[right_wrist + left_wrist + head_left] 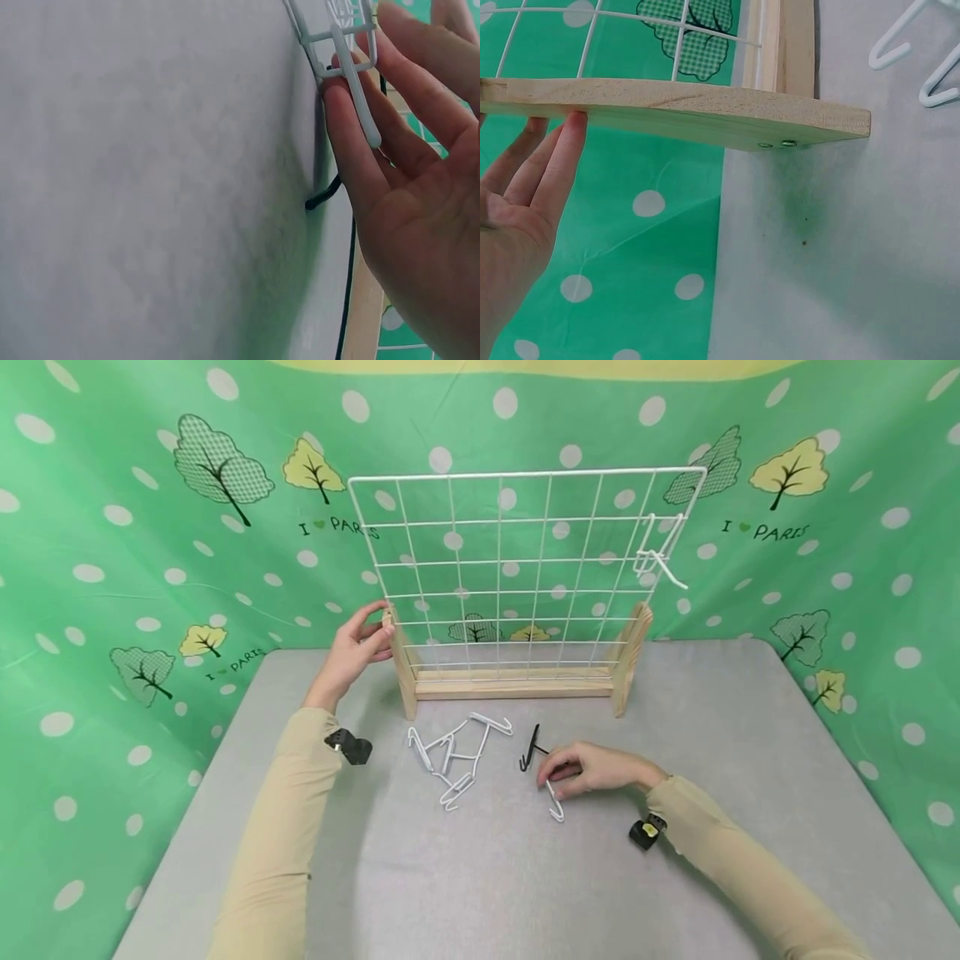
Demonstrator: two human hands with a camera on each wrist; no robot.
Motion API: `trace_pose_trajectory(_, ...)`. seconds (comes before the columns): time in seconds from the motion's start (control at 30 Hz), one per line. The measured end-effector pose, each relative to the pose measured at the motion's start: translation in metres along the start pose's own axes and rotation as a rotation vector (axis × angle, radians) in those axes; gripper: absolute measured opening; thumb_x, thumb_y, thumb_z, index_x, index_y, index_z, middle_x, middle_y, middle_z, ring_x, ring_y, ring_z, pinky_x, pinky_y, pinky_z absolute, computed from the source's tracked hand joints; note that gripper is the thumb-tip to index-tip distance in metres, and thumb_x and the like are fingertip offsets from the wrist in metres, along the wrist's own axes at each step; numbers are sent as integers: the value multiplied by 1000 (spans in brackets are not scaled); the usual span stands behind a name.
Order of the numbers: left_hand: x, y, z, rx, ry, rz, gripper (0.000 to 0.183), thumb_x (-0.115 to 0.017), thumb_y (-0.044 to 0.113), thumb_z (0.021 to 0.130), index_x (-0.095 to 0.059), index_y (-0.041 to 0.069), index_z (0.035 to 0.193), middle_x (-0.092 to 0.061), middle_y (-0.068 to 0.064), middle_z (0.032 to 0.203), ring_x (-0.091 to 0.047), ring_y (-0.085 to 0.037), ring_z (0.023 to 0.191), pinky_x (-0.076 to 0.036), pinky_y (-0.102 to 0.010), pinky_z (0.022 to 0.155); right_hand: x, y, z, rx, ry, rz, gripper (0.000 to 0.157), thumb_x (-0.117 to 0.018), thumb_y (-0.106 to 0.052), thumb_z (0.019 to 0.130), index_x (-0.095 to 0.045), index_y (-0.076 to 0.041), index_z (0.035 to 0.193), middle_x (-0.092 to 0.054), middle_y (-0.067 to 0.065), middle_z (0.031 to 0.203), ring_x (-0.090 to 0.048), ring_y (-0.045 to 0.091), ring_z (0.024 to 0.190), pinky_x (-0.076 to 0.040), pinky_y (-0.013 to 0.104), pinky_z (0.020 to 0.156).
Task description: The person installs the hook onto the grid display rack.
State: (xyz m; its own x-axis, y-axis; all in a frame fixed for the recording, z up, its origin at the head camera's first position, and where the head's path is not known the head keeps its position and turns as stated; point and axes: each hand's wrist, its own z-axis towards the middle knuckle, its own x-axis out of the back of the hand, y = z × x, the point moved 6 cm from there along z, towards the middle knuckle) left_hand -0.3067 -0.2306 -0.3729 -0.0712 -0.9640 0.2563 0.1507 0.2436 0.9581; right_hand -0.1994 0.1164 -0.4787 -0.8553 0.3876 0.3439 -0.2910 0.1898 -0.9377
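Note:
A white wire grid (525, 539) stands upright in a light wooden base (513, 687). At the base's left wooden upright (403, 664), my left hand (358, 647) holds the top end; in the left wrist view its fingertips touch the upright's outer face (675, 124). My right hand (588, 768), low over the table, pinches a white wire hook (356, 97), whose tip (556, 812) points toward me. Right beside these fingers lies a black hook (531, 747), partly covered by the hand. Another white hook (652, 558) hangs on the grid's upper right.
Several white hooks (456, 757) lie loosely grouped on the grey tabletop (450, 877), in front of the rack. A green polka-dot cloth (225, 560) with printed trees surrounds the table at the back and sides. The right wooden upright (632, 660) stands behind the right hand.

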Motion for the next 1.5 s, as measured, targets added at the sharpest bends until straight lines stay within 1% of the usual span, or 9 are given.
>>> trace_pose_trajectory(0.2, 0, 1, 1, -1, -8, 7, 54, -57, 23, 100, -36, 14, 149, -43, -29, 140, -60, -41, 108, -56, -38, 87, 0, 1, -1, -2, 2, -26, 23, -72, -4, 87, -68, 1, 109, -64, 9, 111, -58, 19, 107, -50, 40, 96)
trace_pose_trajectory(0.5, 0, 2, 2, -2, 9, 26, 53, -58, 24, 99, -39, 14, 147, -45, -28, 139, -64, -32, 104, -57, -33, 83, -2, 0, 1, 36, 26, -61, 11, -71, -4, 88, -72, -4, 98, -65, 6, 100, -58, 18, 96, -54, 35, 88)
trace_pose_trajectory(0.83, 0, 4, 2, 3, 4, 21, 54, -58, 25, 99, -38, 15, 148, -43, -29, 141, -62, -35, 106, -56, -36, 86, 4, 4, 1, -11, 135, -51, 7, -69, -5, 89, -72, -5, 96, -66, 5, 94, -62, 15, 89, -56, 30, 83)
trace_pose_trajectory(0.97, 0, 4, 2, -2, -1, 16, 54, -57, 24, 99, -37, 15, 149, -42, -29, 141, -62, -34, 106, -56, -38, 87, 7, 5, 0, -14, 177, -45, 8, -69, -3, 88, -72, -4, 96, -67, 3, 92, -62, 16, 85, -57, 28, 77)
trace_pose_trajectory(1.07, -1, 5, 2, 0, -4, 5, 54, -57, 24, 99, -38, 16, 149, -43, -29, 140, -63, -31, 105, -55, -39, 88, 8, 6, 0, -11, 202, -32, 8, -69, -1, 88, -71, -3, 96, -68, 5, 90, -62, 16, 83, -57, 26, 72)
trace_pose_trajectory(1.2, -1, 5, 1, 6, -10, -3, 54, -56, 23, 100, -36, 16, 149, -43, -28, 141, -62, -34, 106, -54, -41, 90, 10, 8, -1, -2, 228, -14, 8, -70, -3, 88, -71, -1, 96, -68, 12, 91, -62, 16, 83, -56, 25, 70)
trace_pose_trajectory(1.3, -1, 4, 1, 10, -10, -4, 54, -56, 22, 100, -35, 16, 150, -42, -28, 141, -60, -38, 108, -53, -43, 91, 12, 8, -2, -3, 245, -11, 8, -69, -4, 89, -71, -2, 97, -68, 12, 91, -61, 15, 81, -56, 24, 69)
trace_pose_trajectory(1.33, -1, 4, 1, 11, -8, -1, 54, -56, 23, 100, -36, 16, 149, -42, -28, 141, -61, -36, 107, -54, -42, 90, 12, 8, -3, -8, 250, -7, 8, -69, -4, 89, -71, -2, 97, -68, 10, 91, -61, 14, 81, -55, 24, 68)
trace_pose_trajectory(1.5, -5, 20, -8, 29, -19, -5, 53, -54, 18, 101, -34, 10, 149, -41, -30, 142, -59, -40, 109, -50, -48, 93, 13, 7, -5, -23, 279, 15, 9, -67, -2, 90, -71, 0, 98, -69, 9, 92, -61, 12, 78, -54, 23, 63)
